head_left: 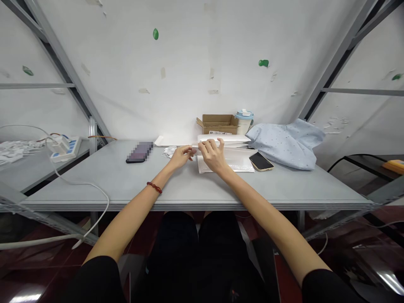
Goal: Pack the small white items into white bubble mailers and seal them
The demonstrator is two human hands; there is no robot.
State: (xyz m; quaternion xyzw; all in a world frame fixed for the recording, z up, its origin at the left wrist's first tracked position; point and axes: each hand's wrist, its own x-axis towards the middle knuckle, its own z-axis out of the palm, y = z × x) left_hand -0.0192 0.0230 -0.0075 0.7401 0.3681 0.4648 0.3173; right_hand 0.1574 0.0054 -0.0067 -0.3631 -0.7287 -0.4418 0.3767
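My right hand (213,155) is over the left end of a stack of white padded envelopes, its fingers bent and pinched at the edge of the upper envelope (235,138). Below it, a lower envelope (240,164) with a shiny bubbled surface lies on the table. Just left of the stack is my left hand (182,157), fingertips drawn together close to my right fingers. What lies between those fingertips is too small to make out. A bundle of white cable (169,151) rests behind my left hand, partly covered by it.
On the grey table (126,185), a black phone (261,161) touches the envelopes' right side. A dark, pixelated device (140,152) lies left. Behind are a cardboard box (220,123), a lidded cup (244,122) and blue cloth (287,143). A white cord (78,183) hangs at left.
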